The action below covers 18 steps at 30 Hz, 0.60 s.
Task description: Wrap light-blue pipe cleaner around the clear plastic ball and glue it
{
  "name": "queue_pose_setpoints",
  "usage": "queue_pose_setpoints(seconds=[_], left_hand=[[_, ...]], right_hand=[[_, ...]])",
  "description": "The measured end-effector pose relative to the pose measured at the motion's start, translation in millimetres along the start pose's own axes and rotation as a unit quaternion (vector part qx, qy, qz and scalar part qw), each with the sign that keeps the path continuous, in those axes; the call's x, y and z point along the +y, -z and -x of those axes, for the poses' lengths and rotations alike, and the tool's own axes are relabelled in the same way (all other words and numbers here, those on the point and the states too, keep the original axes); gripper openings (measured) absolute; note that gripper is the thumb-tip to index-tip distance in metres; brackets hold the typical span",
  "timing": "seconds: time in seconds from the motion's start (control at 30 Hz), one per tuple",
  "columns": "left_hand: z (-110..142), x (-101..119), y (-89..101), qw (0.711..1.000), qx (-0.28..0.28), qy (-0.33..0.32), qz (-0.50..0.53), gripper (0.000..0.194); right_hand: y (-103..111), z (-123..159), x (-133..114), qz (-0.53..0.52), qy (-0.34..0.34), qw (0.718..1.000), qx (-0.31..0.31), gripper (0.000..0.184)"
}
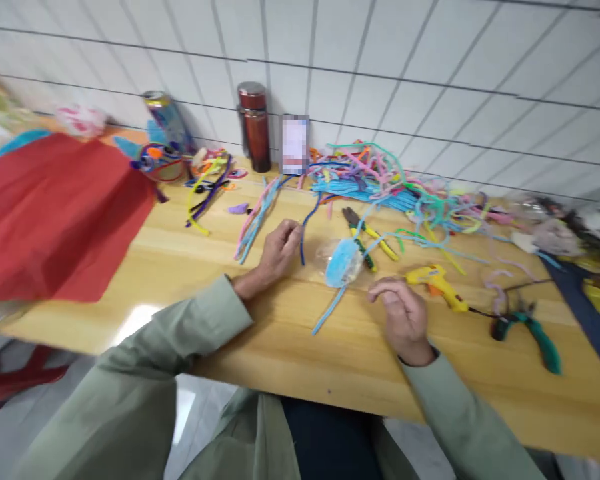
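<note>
My left hand [280,248] rests on the table with its fingers curled in, beside a dark blue pipe cleaner [303,243]. Nothing shows in it. My right hand [401,313] is loosely closed, its fingers bent toward the palm, and I see nothing between them. Between the hands lies a light blue oval piece [341,261] on a crumpled clear plastic wrapper [356,272]; neither hand touches it. A light blue pipe cleaner [329,312] sticks out below it. Just behind are yellow-handled pliers [380,241]. A yellow glue gun [440,287] lies right of my right hand.
Green-handled pliers [543,340] lie at the right. Tangled pipe cleaners [370,177] spread along the wall. A brown thermos [256,130], a phone [295,145], a can [167,120] and a decorated face-like craft [160,163] stand behind. Red sheet material [63,220] covers the left.
</note>
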<state>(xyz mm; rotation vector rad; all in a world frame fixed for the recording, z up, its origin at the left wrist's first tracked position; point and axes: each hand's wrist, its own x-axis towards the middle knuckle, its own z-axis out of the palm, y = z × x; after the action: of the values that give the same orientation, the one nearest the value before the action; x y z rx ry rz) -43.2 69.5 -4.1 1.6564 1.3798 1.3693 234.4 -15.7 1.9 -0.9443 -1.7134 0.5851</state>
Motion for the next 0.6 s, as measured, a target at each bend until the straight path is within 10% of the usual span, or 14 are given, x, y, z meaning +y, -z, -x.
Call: queue_pose_setpoints(seconds=[0.6], left_hand=[[8,-7,2.0,0.994,-0.025,0.049,-0.099,0.024]], right_hand=[[0,-15,25,-0.029,-0.004,0.997,-0.071,0.021]])
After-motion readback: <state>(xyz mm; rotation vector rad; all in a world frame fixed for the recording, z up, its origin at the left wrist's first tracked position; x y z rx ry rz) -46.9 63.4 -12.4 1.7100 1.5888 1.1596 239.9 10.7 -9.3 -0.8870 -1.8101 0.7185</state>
